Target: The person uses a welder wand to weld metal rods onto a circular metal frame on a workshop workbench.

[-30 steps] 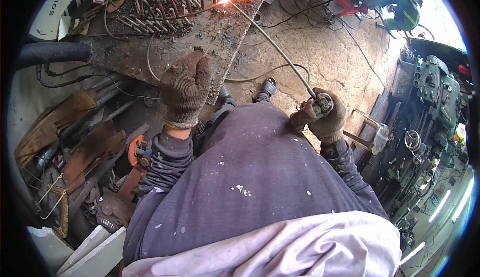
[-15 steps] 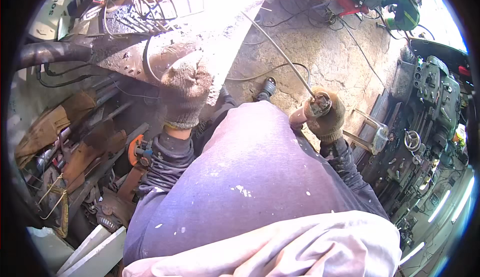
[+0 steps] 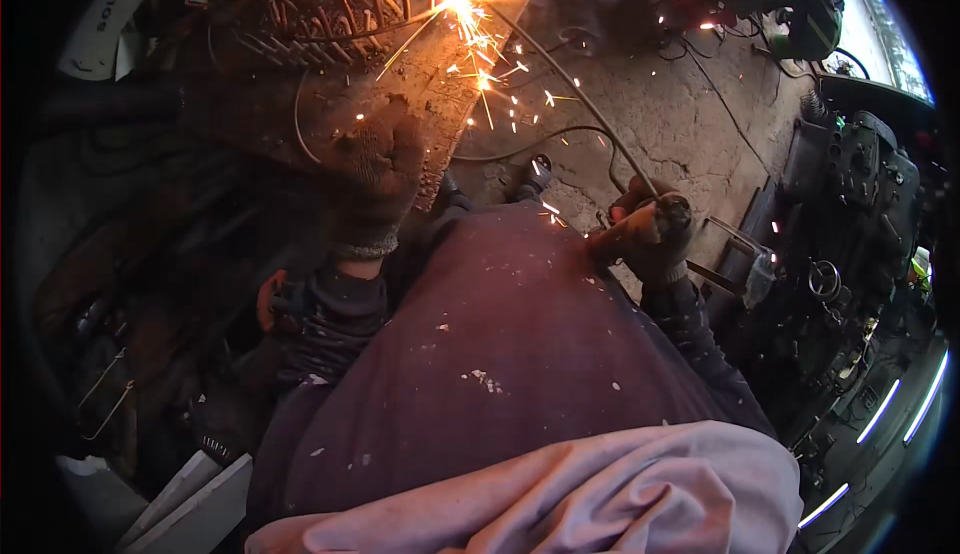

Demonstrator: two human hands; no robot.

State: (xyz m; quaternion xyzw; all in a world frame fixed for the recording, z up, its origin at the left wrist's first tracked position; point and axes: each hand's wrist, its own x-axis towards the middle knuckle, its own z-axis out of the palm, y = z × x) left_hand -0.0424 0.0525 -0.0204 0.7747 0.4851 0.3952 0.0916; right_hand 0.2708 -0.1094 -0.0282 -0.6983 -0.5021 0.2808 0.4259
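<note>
Right hand (image 3: 648,239) gripping welding rod (image 3: 565,84) (sparks).

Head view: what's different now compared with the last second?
The arc at the welding rod tip has flared from a small point through a white glare into flying sparks. Left hand stays pressed on the metal plate; right hand keeps gripping the electrode holder.

Both hands wear thick knitted work gloves, grimy and brownish: the left hand (image 3: 375,169) with a ribbed grey cuff, the right hand (image 3: 650,239) with a worn, darkened palm. Dark ribbed sleeves (image 3: 335,314) bunch at the forearms. The trousers (image 3: 500,374) are dark purplish-grey, flecked with pale specks. A pale pinkish-grey garment (image 3: 600,499) covers the torso.
</note>
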